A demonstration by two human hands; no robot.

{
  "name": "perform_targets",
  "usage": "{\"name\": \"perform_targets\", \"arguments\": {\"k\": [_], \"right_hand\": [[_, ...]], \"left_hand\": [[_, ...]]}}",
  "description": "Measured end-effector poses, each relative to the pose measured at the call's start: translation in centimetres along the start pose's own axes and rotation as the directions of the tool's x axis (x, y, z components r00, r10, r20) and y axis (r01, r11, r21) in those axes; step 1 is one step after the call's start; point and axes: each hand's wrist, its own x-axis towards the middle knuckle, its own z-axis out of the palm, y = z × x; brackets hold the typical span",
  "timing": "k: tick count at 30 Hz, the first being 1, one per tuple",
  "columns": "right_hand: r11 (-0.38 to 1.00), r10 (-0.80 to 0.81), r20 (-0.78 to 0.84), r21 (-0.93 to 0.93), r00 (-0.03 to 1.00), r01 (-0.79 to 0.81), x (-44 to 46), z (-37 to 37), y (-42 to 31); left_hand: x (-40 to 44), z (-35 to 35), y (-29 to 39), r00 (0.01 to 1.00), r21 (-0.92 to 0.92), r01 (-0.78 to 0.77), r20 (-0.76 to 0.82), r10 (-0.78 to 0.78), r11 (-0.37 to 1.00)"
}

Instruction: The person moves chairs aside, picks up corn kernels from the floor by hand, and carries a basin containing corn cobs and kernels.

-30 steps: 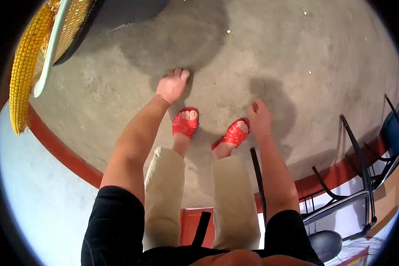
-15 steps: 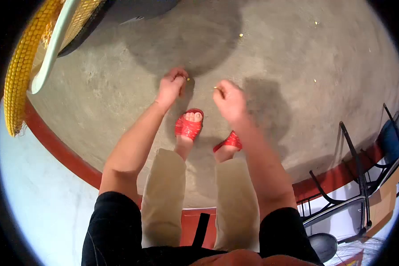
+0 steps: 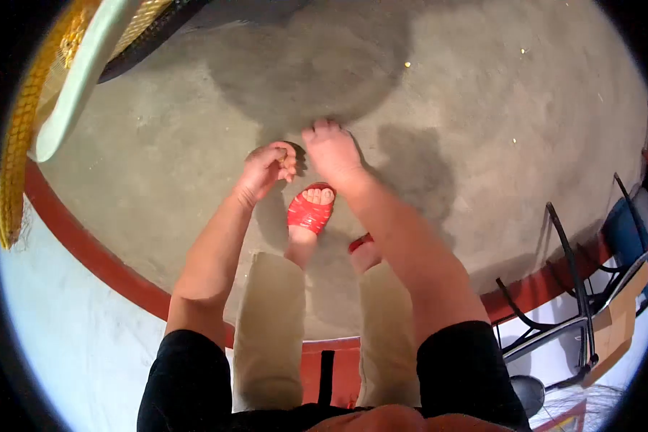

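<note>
My left hand is turned partly palm-up just above the concrete floor, its fingers curled around what look like yellow corn kernels. Close to its right, my right hand reaches down with its back toward me. Its fingers are bent together at the floor, and their tips and anything between them are hidden. Loose corn kernels lie farther off, one pale yellow kernel ahead and another kernel to the right.
At upper left, a yellow corn cob hangs beside a pale green curved rim. My red sandals are below my hands. Black metal chair legs, a cardboard piece and a red-painted wall base stand at the sides.
My right hand has moved left and forward to the floor, over the spot where a kernel lay. My left hand has drawn back slightly and turned its palm up. The view has shifted slightly.
</note>
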Motion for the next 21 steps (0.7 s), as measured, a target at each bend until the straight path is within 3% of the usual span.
{"name": "perform_targets", "arguments": {"k": [1,2,4,6,7,9,10,11,12,13,15,21], "right_hand": [[0.995,-0.069,0.103,-0.065,0.992,0.076,0.3,-0.2,0.1],[0.994,-0.067,0.103,-0.078,0.992,0.075,0.5,-0.6,0.2],[1.0,-0.03,0.228,0.004,0.973,0.03,1.0,-2.3,-0.1],[0.999,-0.019,0.215,0.053,0.976,0.008,0.4,-3.7,-1.1],[0.985,-0.094,0.106,0.157,0.99,0.077,-0.1,-3.8,-1.9],[0.942,-0.19,-0.125,0.256,0.974,0.217,-0.3,-4.6,-1.6],[0.994,-0.108,0.139,0.046,0.984,0.103,0.6,-4.6,0.1],[0.981,0.03,0.37,-0.187,0.929,0.043,1.9,-4.7,2.4],[0.977,0.067,0.052,-0.205,0.996,-0.055,2.0,-4.8,5.5],[0.971,0.098,-0.273,-0.186,0.957,-0.153,1.9,-5.2,8.5],[0.963,0.268,-0.232,0.029,0.935,-0.269,4.3,-8.8,11.2],[0.975,0.18,-0.077,-0.121,0.981,-0.189,5.4,-10.0,12.2]], "left_hand": [[0.0,-0.2,0.0,1.0,-0.012,-0.014,-0.017,0.014,1.0],[0.1,-0.2,0.0,0.999,-0.023,-0.034,-0.034,0.033,0.999],[-0.1,1.0,0.3,0.998,-0.041,-0.054,-0.013,0.054,0.998],[-0.1,3.5,0.7,0.99,-0.187,-0.04,-0.14,0.013,0.982],[0.2,4.3,0.6,0.99,-0.194,-0.046,-0.137,0.019,0.98],[0.7,5.5,0.6,0.953,-0.356,-0.09,-0.303,-0.024,0.93],[1.0,5.1,0.5,0.954,-0.359,-0.089,-0.297,-0.023,0.929],[1.4,4.3,0.4,0.989,-0.307,-0.07,-0.145,0.026,0.949],[1.7,3.8,0.5,0.998,-0.249,-0.063,0.011,0.068,0.966],[1.4,4.3,0.9,0.998,-0.159,-0.055,0.004,0.056,0.986],[1.7,4.8,1.3,1.0,-0.102,-0.026,-0.02,0.025,0.994],[1.9,6.3,1.8,0.999,-0.031,-0.012,-0.045,0.01,0.999]]}}
